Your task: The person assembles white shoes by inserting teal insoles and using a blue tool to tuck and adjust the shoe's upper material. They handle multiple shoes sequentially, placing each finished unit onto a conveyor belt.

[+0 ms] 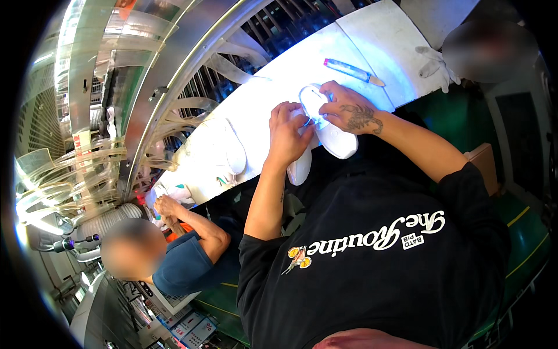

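Two white shoes lie under bright bluish light on the white work table. My right hand (pixel 349 107), its fingers bent, grips the side of the nearer-right white shoe (pixel 338 141), whose toe points toward me. From the other side my left hand (pixel 289 132) pinches at the same shoe near its lacing; what lies between the fingertips is too small and bright to make out. A second white shoe (pixel 299 167) sits below my left hand at the table's front edge. Beyond my right hand lies a blue pen-shaped tool (pixel 353 72) with a pink end and a pale tip.
The bright white table (pixel 267 96) runs from lower left to upper right. More white shoes (pixel 233 152) stand left of my hands. A pair of white gloves (pixel 435 67) hangs at the right edge. A co-worker (pixel 189 256) handles something at the left end. Metal machinery with clear plastic strips lines the far side.
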